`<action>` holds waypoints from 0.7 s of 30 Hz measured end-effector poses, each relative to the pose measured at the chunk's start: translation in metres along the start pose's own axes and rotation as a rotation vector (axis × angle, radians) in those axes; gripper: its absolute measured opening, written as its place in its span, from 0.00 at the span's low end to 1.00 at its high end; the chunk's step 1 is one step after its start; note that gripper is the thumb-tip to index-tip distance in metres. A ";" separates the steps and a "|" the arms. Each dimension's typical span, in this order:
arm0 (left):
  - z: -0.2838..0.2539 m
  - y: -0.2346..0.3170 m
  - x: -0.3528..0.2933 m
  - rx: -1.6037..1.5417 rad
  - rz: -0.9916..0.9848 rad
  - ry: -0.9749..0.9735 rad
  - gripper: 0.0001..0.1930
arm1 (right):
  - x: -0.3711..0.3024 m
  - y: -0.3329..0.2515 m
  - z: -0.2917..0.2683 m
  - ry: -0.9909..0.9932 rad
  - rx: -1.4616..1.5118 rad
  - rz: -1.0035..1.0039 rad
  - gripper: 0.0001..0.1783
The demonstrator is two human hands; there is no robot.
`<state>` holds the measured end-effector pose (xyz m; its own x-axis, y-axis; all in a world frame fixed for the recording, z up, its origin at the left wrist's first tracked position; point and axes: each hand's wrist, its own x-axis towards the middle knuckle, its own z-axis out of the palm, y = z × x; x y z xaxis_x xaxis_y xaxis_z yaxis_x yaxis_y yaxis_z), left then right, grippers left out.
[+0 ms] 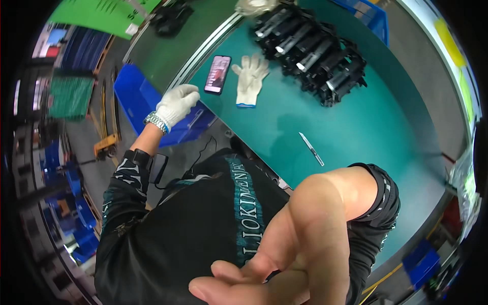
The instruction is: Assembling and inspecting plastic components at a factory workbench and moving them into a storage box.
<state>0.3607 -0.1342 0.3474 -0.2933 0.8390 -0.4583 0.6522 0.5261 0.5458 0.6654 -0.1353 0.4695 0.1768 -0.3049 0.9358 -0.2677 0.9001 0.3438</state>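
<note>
My left hand (177, 104), in a white knit glove with a metal watch at the wrist, hovers over the rim of a blue bin (134, 96) at the table's left edge. Its fingers are curled together, and nothing shows in them. Large and close in the lower right, my bare right hand (300, 239) is raised with loosely bent fingers apart, holding nothing. On the green table (239, 129) lie a second white glove (249, 84), palm side flat, and beside it a phone (217, 74) with its screen lit. A slim utility knife (311, 149) lies nearer the right forearm.
Several black plastic parts (310, 53) stand in a row at the table's far side. Behind them is another blue bin (376, 23). A black bag-like bundle (171, 19) sits beyond the metal rail (206, 48). A yellow pallet jack (106, 147) stands on the floor at left.
</note>
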 end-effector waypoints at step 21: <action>-0.114 -0.136 0.103 -0.219 -0.184 0.012 0.25 | -0.033 0.090 0.165 -0.299 0.180 0.122 0.13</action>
<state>0.1623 -0.1036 0.3065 -0.4018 0.7279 -0.5556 0.4214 0.6857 0.5935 0.4790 -0.0953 0.4824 -0.1442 -0.3005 0.9428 -0.4371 0.8741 0.2118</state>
